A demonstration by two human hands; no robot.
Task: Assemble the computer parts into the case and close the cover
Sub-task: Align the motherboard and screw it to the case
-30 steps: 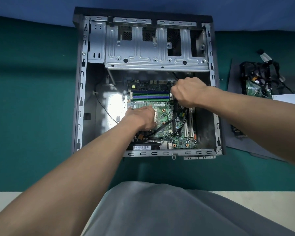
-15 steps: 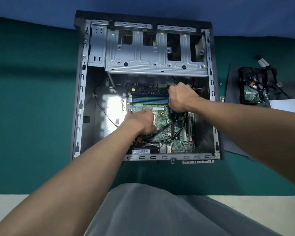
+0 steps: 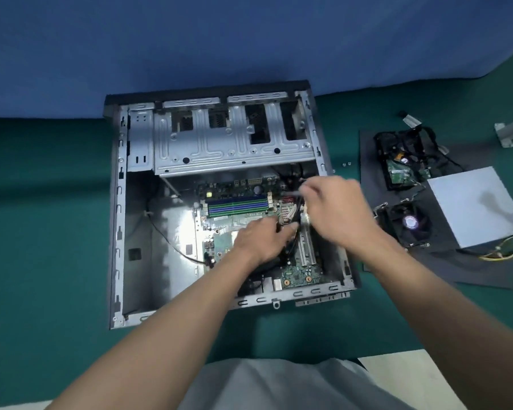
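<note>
Both bare forearms reach in from 6 o'clock over a grey garment (image 3: pixel 279 386) as a person works inside the open case (image 3: pixel 117 232), which lies on its side mid-table on the green cloth (image 3: pixel 42 232). Since half a second ago the left hand (image 3: pixel 258 242) has slid from the board's centre toward 3 o'clock, and its fingers now curl onto a black cable (image 3: pixel 298 207) over the motherboard (image 3: pixel 299 273). The right hand (image 3: pixel 338 211) has lifted toward 2 o'clock with its fingers bunched together; motion blur hides whether they grip anything. The two hands cover the board's right half. Blue and green memory sticks (image 3: pixel 237 205) lie just beyond the left hand at 11 o'clock, and the metal drive cage (image 3: pixel 219 149) stands at 12. At 3 o'clock of the case, a cooling fan (image 3: pixel 409 223), a pale power supply (image 3: pixel 474 208) and a cabled hard drive (image 3: pixel 400 173) sit on a dark sheet (image 3: pixel 367 149).
</note>
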